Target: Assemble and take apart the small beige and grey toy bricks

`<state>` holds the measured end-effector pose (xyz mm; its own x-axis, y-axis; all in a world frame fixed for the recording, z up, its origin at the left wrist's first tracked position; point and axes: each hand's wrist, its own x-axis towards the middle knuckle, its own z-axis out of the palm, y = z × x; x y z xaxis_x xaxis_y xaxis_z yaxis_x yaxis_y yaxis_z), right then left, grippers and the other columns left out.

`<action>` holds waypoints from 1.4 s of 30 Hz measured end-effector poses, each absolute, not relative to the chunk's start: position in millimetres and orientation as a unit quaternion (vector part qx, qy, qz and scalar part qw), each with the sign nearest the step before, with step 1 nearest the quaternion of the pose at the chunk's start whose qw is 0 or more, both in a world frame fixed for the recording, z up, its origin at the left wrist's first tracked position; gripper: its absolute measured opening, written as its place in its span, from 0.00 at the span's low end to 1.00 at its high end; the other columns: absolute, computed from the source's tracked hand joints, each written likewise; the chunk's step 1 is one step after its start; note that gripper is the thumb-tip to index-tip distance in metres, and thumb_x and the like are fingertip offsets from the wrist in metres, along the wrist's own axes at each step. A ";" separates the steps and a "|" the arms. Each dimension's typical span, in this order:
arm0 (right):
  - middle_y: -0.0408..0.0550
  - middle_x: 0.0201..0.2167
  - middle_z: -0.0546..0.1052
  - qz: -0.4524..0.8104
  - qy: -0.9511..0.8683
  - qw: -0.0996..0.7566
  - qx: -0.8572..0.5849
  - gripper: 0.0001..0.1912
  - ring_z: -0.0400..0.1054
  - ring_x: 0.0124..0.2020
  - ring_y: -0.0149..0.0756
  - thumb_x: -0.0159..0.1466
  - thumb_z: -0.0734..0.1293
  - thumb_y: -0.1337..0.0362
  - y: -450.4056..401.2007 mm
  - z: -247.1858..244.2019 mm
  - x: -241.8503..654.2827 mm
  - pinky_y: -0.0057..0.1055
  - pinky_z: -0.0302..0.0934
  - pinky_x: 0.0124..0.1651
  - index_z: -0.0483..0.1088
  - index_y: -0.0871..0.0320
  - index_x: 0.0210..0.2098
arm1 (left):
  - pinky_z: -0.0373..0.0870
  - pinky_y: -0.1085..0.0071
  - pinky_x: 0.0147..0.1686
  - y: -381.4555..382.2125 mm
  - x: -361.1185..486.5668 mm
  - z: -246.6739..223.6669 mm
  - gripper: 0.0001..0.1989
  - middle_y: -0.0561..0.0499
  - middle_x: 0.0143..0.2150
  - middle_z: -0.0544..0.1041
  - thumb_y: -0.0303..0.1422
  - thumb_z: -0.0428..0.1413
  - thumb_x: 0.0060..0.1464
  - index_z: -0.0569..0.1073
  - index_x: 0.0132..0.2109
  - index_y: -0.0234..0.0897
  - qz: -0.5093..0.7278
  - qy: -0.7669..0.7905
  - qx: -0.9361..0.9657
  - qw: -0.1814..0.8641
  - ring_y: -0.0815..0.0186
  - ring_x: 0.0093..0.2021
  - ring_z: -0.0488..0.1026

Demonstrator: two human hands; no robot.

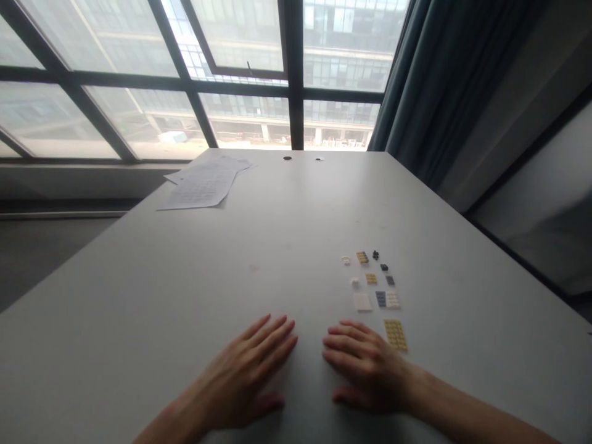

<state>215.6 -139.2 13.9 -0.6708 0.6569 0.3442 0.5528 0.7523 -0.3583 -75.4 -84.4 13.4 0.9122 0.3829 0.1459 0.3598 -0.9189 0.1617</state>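
Note:
My left hand [252, 370] lies palm down on the white table [259, 246], its fingers stretched out and holding nothing. Across a narrow gap, my right hand [363, 364] rests the same way, fingers extended. Nearest to it is a tan studded building plate [395, 334], just right of the knuckles. Beyond the right hand lie a smooth white tile [362, 302], a grey plate [380, 299] beside a white studded plate [393, 300], and a small tan plate [370, 279]. Farther back are a tan-and-grey piece [362, 257], a white piece [346, 260] and small dark pieces [375, 254].
Printed paper sheets [203, 185] lie at the table's far left. Two small round fittings [287, 158] sit near the far edge. Large windows [250, 117] stand behind the table, and a dark blue curtain [430, 86] hangs at the right.

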 end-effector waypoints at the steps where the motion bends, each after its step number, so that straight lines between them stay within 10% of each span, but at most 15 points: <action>1: 0.53 0.40 0.78 0.092 -0.885 0.291 -0.351 0.14 0.70 0.45 0.42 0.64 0.62 0.57 -141.2 12.3 215.4 0.43 0.59 0.54 0.69 0.58 0.45 | 0.57 0.55 0.63 -87.2 -72.8 11.7 0.29 0.45 0.59 0.70 0.39 0.52 0.58 0.56 0.65 0.42 0.123 0.168 0.978 0.036 0.55 0.60 0.65; 4: 0.52 0.37 0.76 0.017 -0.813 0.376 -0.444 0.08 0.69 0.42 0.42 0.62 0.63 0.62 -148.0 9.1 222.4 0.42 0.61 0.49 0.68 0.57 0.40 | 0.64 0.62 0.59 -91.0 -55.4 10.6 0.20 0.48 0.48 0.78 0.28 0.50 0.59 0.67 0.58 0.40 0.182 0.118 0.976 -0.013 0.60 0.52 0.73; 6: 0.61 0.49 0.71 -0.045 -0.787 0.336 -0.516 0.23 0.62 0.54 0.52 0.60 0.66 0.54 -153.3 5.4 233.6 0.50 0.57 0.54 0.65 0.60 0.50 | 0.63 0.58 0.60 -85.3 -34.7 13.5 0.19 0.45 0.53 0.75 0.32 0.51 0.59 0.66 0.57 0.38 0.162 0.112 0.980 -0.006 0.57 0.56 0.69; 9: 0.69 0.62 0.57 -0.101 -0.775 0.221 -0.584 0.47 0.45 0.65 0.63 0.57 0.64 0.42 -159.8 -5.5 253.7 0.61 0.44 0.60 0.47 0.67 0.64 | 0.53 0.48 0.63 -63.6 8.3 18.0 0.35 0.40 0.64 0.61 0.49 0.52 0.55 0.58 0.63 0.34 0.112 0.135 0.984 0.026 0.48 0.65 0.55; 17: 0.70 0.67 0.45 -0.115 -0.744 0.140 -0.643 0.61 0.34 0.67 0.62 0.52 0.60 0.33 -110.3 -30.7 297.3 0.63 0.35 0.62 0.34 0.70 0.67 | 0.32 0.46 0.65 12.6 124.5 8.9 0.50 0.39 0.69 0.49 0.61 0.50 0.47 0.49 0.67 0.31 0.100 0.107 0.987 0.065 0.46 0.69 0.39; 33: 0.63 0.66 0.52 0.077 -0.869 0.104 -0.477 0.50 0.43 0.67 0.50 0.57 0.57 0.34 35.3 -4.9 211.4 0.47 0.39 0.67 0.51 0.66 0.65 | 0.54 0.57 0.63 41.9 10.5 -0.3 0.24 0.43 0.64 0.62 0.38 0.48 0.61 0.60 0.62 0.38 0.140 0.301 0.941 0.072 0.58 0.64 0.57; 42: 0.61 0.66 0.52 0.188 -0.896 0.185 -0.358 0.45 0.43 0.68 0.48 0.62 0.56 0.39 55.9 0.3 66.8 0.48 0.38 0.67 0.43 0.64 0.67 | 0.50 0.50 0.63 7.4 -119.1 -11.6 0.36 0.39 0.69 0.50 0.47 0.46 0.60 0.46 0.68 0.36 0.131 0.467 0.874 0.019 0.51 0.68 0.47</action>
